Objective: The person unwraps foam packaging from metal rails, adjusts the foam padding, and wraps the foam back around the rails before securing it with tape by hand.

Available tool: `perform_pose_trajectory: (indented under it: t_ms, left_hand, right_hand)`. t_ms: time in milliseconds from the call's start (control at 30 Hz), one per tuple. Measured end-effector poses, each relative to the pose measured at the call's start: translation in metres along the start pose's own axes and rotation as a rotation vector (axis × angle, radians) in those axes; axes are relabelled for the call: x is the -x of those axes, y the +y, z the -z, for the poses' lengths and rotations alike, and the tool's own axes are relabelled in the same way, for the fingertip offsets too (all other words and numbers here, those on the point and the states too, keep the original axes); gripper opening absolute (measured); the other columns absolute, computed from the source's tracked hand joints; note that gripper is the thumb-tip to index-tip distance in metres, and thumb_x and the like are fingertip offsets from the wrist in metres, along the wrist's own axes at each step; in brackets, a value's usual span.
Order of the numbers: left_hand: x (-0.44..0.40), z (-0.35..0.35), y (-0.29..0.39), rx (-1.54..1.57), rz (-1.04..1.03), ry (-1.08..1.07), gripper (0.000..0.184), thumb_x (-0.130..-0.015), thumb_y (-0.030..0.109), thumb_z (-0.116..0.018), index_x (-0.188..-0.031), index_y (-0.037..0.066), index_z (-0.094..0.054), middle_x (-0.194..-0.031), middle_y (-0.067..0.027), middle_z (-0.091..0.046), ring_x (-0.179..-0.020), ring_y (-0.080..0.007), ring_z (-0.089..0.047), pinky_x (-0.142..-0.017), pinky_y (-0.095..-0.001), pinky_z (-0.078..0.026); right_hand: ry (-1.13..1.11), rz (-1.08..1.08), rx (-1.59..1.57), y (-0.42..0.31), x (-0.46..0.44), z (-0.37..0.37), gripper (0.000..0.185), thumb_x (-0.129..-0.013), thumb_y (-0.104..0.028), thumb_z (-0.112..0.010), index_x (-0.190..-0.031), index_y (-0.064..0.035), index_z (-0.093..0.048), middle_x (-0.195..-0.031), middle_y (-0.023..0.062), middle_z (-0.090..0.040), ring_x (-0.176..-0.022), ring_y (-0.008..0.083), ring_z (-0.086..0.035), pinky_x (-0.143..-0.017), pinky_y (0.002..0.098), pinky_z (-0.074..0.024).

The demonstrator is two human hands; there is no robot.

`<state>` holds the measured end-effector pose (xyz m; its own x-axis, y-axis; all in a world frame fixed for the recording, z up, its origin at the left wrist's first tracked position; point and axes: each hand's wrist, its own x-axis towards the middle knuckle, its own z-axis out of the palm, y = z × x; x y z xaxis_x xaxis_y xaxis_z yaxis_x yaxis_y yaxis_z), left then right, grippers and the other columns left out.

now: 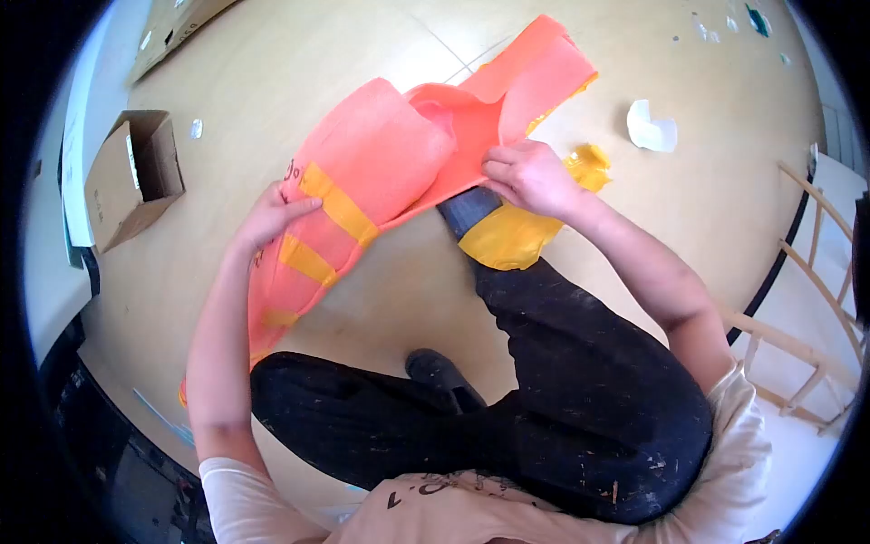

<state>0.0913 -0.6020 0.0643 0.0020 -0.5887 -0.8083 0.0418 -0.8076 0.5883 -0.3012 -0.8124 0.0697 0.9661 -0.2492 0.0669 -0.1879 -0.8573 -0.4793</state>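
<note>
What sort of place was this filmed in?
Probably an indoor workroom: an open cardboard box and a white scrap lie on the floor, with a wooden frame at image right.

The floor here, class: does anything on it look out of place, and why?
Yes. A white scrap lies loose on the floor beyond the right hand, with a small green scrap farther off, upper right. Both look like litter, apart from the coral material being held.
</note>
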Motion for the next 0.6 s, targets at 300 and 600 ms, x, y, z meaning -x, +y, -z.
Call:
perform_pose_trajectory:
  t_ms: [300, 600]
  left_hand:
    - [-0.03, 0.017, -0.012, 0.24, -0.004, -0.036, 0.05, -0.094, 0.014, -0.075, -0.137, -0.003, -0.058, -0.127, -0.0123, -0.07, -0.111, -0.019, -0.07, -0.1, -0.0364, -0.056]
    - [-0.025, 0.014, -0.002, -0.034, -0.031, 0.118, 0.048, -0.096, 0.021, -0.075, -0.135, -0.002, -0.06, -0.123, -0.0084, -0.071, -0.106, -0.0156, -0.07, -0.096, -0.0337, -0.057]
  right_hand:
    - [-0.034, -0.128, 0.049, -0.004, -0.047, 0.011, 0.023, -0.092, -0.026, -0.07, -0.085, -0.0055, -0.061, -0.085, 0.0114, -0.062, -0.079, 0.0345, -0.066, -0.068, 0.0457, -0.054]
    - [-0.015, -0.066, 0.067, 0.014, -0.083, -0.004, 0.022, -0.09, -0.026, -0.07, -0.097, -0.0065, -0.064, -0.091, 0.0111, -0.064, -0.085, 0.0349, -0.068, -0.072, 0.0467, -0.0561]
